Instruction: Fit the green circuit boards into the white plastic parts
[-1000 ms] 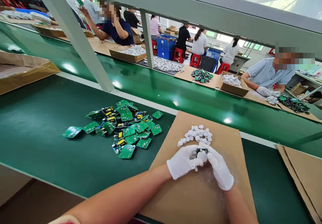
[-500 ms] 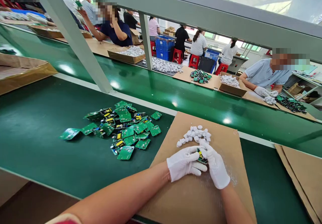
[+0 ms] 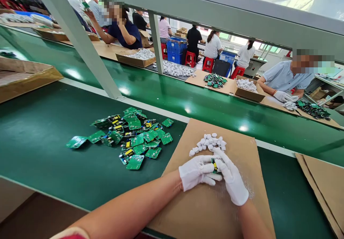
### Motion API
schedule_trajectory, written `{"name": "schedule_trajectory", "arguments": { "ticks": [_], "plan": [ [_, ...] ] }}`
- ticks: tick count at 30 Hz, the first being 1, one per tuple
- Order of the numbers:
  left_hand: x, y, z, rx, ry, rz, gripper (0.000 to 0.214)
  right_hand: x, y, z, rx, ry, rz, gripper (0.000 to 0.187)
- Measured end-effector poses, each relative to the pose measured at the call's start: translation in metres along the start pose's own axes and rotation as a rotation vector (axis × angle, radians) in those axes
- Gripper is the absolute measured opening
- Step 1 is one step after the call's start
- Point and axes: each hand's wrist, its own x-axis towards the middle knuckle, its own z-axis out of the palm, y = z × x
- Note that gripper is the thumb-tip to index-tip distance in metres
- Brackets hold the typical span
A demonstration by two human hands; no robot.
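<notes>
My left hand (image 3: 197, 172), in a white glove, is closed round the left side of a small green circuit board (image 3: 214, 166) with a yellow part on it. From the other side my right hand (image 3: 231, 178), also gloved, closes on the same board, its thumb against the parts. Fingers cover much of the board, and whether the right fingertips also hold a small white piece cannot be made out. Just beyond the hands, small white lumps (image 3: 208, 141) lie heaped on a brown cardboard sheet (image 3: 185, 203). Both hands are above this sheet.
Left of the cardboard, many green circuit boards (image 3: 138, 138) lie in a loose pile on the green bench (image 3: 53, 124). A sloping metal post (image 3: 83, 42) rises behind them. More cardboard (image 3: 322, 185) lies at right. Across the bench, a person (image 3: 291, 77) handles small pieces.
My right fingers and thumb have shifted slightly over the board and cover more of it. My left hand keeps its hold. The whole view has moved a little.
</notes>
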Motion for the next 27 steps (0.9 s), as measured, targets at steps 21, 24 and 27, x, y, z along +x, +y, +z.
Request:
{"name": "schedule_trajectory", "arguments": {
  "ticks": [21, 24, 27],
  "plan": [
    [0.003, 0.005, 0.007, 0.362, 0.094, 0.033, 0.037, 0.003, 0.002, 0.002, 0.111, -0.076, 0.152, 0.05],
    [0.003, 0.005, 0.007, 0.371, 0.083, 0.081, 0.039, 0.002, 0.002, 0.003, 0.022, -0.087, 0.142, 0.052],
    [0.002, 0.005, 0.007, 0.461, 0.044, 0.116, 0.035, 0.002, 0.001, 0.005, -0.065, -0.047, 0.123, 0.047]
  ]
}}
